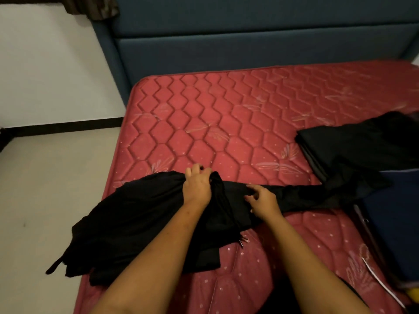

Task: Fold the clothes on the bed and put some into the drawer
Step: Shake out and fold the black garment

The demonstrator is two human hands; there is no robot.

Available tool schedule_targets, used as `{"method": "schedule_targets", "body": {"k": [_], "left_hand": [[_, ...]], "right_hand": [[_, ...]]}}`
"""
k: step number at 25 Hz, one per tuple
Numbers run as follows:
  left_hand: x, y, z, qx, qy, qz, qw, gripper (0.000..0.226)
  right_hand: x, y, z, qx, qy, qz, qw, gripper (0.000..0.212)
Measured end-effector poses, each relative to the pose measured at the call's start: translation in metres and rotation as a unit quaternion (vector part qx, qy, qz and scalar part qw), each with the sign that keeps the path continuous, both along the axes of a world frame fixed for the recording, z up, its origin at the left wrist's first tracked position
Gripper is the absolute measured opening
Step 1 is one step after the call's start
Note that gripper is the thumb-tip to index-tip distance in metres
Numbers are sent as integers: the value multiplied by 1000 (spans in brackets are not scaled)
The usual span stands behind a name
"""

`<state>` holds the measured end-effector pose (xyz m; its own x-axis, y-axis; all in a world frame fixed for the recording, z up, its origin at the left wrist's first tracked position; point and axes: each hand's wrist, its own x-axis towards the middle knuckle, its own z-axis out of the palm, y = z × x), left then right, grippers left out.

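Centrally, the left hand (197,186) closes its grip round a bunched fold of the black garment (136,211) lying across the red mattress (204,121) near its front edge, while the right hand (263,201) rests bent fingers on the cloth, its grip impossible to tell.

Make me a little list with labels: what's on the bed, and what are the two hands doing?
bed: red quilted mattress, blue headboard behind
being handled: black garment, unfolded, hanging partly over the mattress's left edge
left hand: grips a bunch of the cloth
right hand: pinches the cloth just beside it
looks folded: black pile, at the right
drawer: not in view
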<state>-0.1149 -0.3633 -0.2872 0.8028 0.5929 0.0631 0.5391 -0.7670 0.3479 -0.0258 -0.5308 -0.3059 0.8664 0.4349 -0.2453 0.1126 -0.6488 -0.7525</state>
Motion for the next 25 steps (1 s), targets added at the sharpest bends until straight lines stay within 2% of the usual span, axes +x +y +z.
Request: {"method": "schedule_targets", "body": {"k": [3,5,6,8,11,13,14,15,16,17,19,21,22,23,25], "left_hand": [[17,-31,-10,14,0,21,1000,44],[30,-61,-11,-6,31,-23,999,42],[36,-75,-11,-17,60,-58,996,41],[47,-106,-12,-24,105,-126,986,42],[64,-135,-11,-81,127,-158,976,55],[75,-140,-4,-125,126,-167,970,71],[80,-142,2,-127,131,-178,967,79],[84,-145,8,-120,138,-191,964,84],[90,-152,14,-118,143,-205,961,86],[95,-156,19,-139,140,-210,958,85],[109,-167,29,-260,82,-216,938,63],[123,-174,40,-399,23,-217,890,37],[129,-174,48,-414,34,-233,880,39],[132,-177,58,-382,71,-263,883,48],[129,-187,67,-190,155,-332,911,78]], "right_hand": [[37,-50,2,-111,74,-123,983,65],[49,-78,11,-157,53,-229,959,76],[49,-85,15,-144,38,-289,946,81],[55,-95,17,-13,16,-403,915,87],[62,-95,15,207,23,-469,858,84],[62,-92,25,388,83,-492,774,72],[61,-94,32,477,112,-472,733,70],[59,-98,39,537,123,-437,711,67],[60,-104,46,572,117,-399,707,64],[61,-110,51,585,104,-359,720,61],[65,-123,63,573,60,-308,757,58],[70,-134,70,555,17,-328,765,63],[73,-139,73,538,8,-355,764,66],[75,-144,76,523,-3,-376,765,68],[79,-156,87,506,-47,-387,769,69]]}}
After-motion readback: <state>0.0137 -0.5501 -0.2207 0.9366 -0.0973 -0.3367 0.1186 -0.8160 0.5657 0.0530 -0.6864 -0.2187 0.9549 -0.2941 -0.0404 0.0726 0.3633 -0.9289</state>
